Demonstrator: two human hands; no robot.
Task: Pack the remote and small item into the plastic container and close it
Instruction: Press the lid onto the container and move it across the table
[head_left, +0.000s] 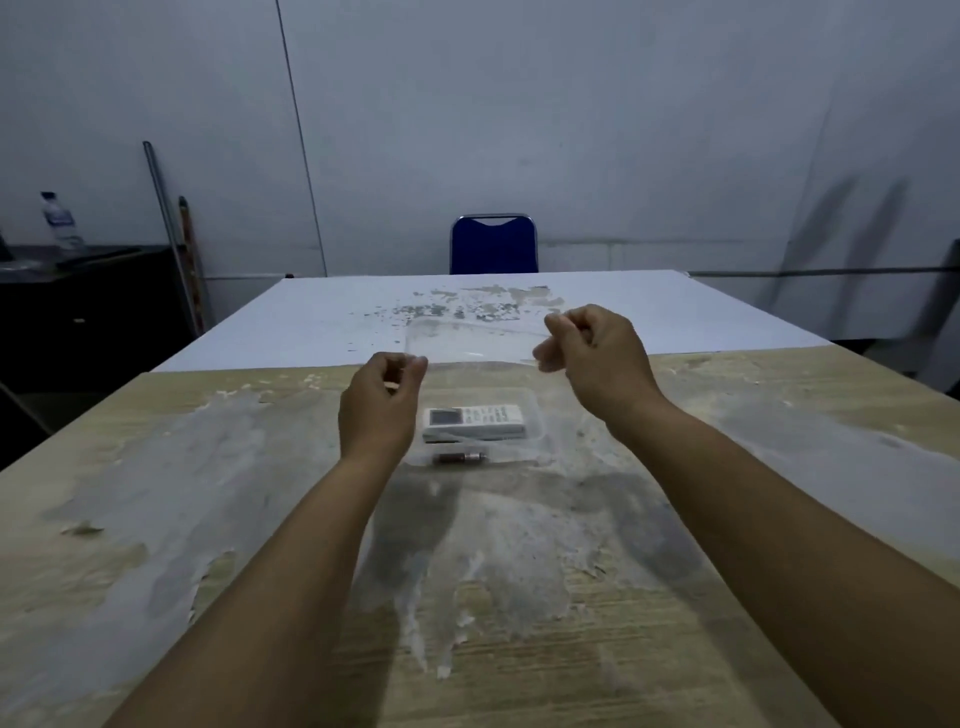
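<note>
A clear plastic container lies on the wooden table. Inside it rests a white remote, lengthwise left to right, with a small dark cylindrical item just in front of it. The transparent lid is raised above and behind the container. My left hand pinches the lid's left corner. My right hand pinches its right edge. The lid is hard to see against the tabletop.
A white board with grey stains covers the far half of the table. A blue chair stands behind it. At far left a dark cabinet holds a water bottle; poles lean on the wall.
</note>
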